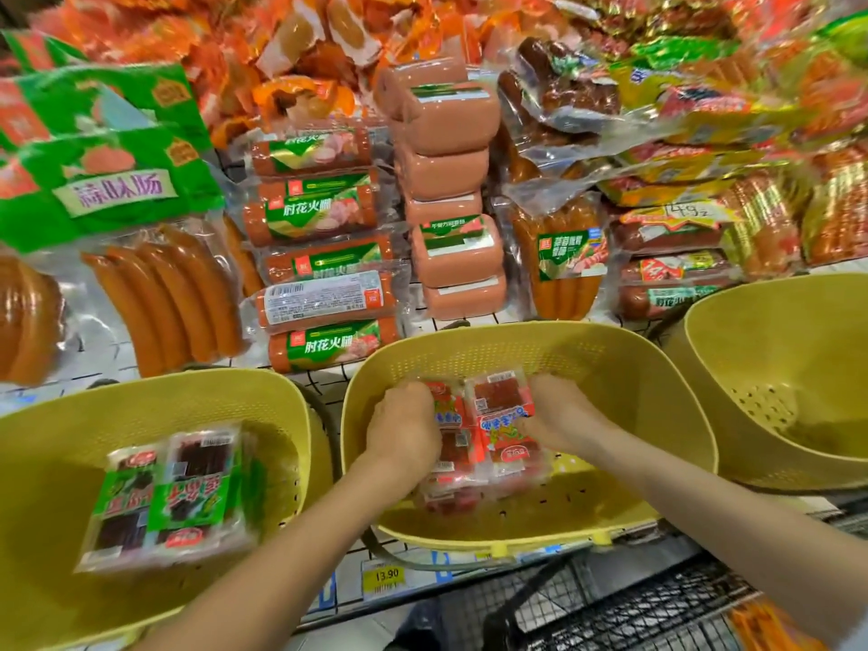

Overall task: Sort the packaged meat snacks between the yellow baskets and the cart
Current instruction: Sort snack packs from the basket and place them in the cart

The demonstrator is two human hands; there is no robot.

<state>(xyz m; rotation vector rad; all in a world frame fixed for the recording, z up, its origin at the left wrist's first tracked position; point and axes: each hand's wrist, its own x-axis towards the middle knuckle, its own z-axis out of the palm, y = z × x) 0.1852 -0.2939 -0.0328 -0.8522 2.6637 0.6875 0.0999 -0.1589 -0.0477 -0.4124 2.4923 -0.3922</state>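
1. Black wire of the cart (634, 613) is seen lowest down, on the right, under the right arm.
2. A shop shelf (324, 380) is faced, and a yellow price tag (386, 577) is stuck on its front edge.
3. Three yellow baskets are set in a row at the shelf front: the left basket (56, 415), the middle basket (587, 364) and the right basket (751, 331).
4. Behind them, long sausages (169, 303), ham rolls (324, 213) and pink meat blocks (451, 180) are piled up.
5. Green packs (164, 495) are laid side by side in the left basket. Their long sides run from near to far, with the far ends leaning a little to the right, and their print is seen upside down.
6. Red packs (505, 425) are piled in the middle basket. Their long sides also run from near to far, with the barcode ends far away.
7. The red packs are gripped from both sides: the left hand (401, 429) is curled round the left edge, the right hand (559, 415) round the right edge.
8. The right basket's floor, full of small holes, is seen.
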